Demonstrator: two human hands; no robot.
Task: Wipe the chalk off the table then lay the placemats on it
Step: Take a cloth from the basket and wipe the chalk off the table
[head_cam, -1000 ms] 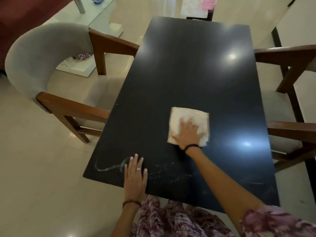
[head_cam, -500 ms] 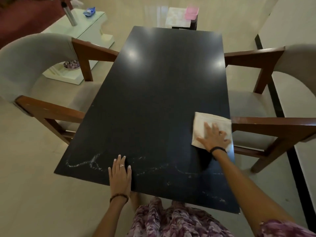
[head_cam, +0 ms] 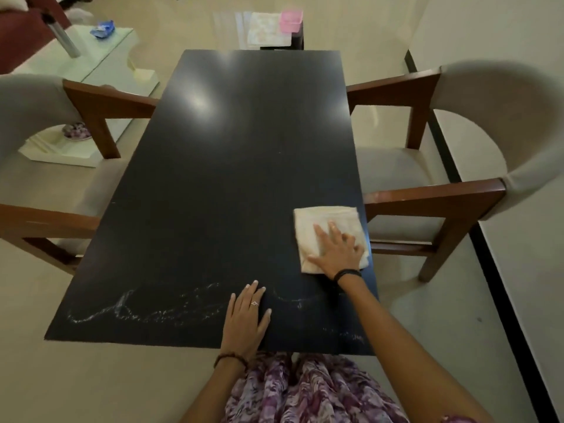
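Note:
A long black table [head_cam: 232, 166] stretches away from me. White chalk marks [head_cam: 143, 309] smear its near end, mostly at the left, with fainter traces near the right corner. A folded cream cloth [head_cam: 317, 224] lies by the table's right edge, and my right hand [head_cam: 337, 253] presses flat on it with fingers spread. My left hand [head_cam: 245, 320] rests flat on the table near the front edge, amid the chalk. Pale placemats [head_cam: 265, 33] lie on a small dark stand beyond the far end of the table.
Wooden armchairs with grey padding stand at the left [head_cam: 36, 123] and the right [head_cam: 476, 141] of the table. A pink box [head_cam: 291, 19] sits by the placemats. A white glass side table [head_cam: 91, 65] stands at the back left.
My right hand slid the cloth from the table's middle to its right edge. My left hand has shifted right along the front edge. The view moved leftward and back.

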